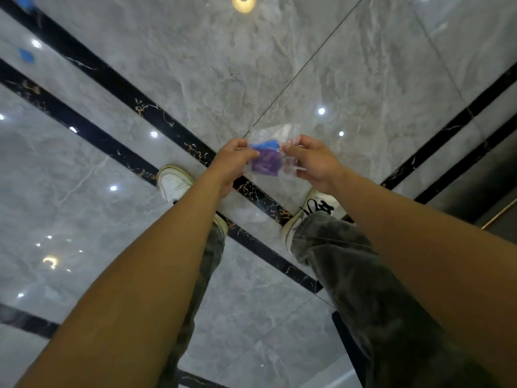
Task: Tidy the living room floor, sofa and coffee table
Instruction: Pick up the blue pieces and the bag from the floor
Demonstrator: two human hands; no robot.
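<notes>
A small clear plastic bag [272, 152] hangs in front of me above the floor, with a blue piece and a purple piece inside. My left hand [233, 161] pinches the bag's left edge. My right hand [313, 161] pinches its right edge. Both arms reach forward and down over my legs. The bag's lower part hangs free between the hands.
Glossy grey marble floor [195, 65] with black inlaid strips [92, 68] crossing it. My two white shoes [174, 182] stand on it. Two small blue scraps [26, 56] lie at the far left. A dark furniture edge [498, 217] shows at the right.
</notes>
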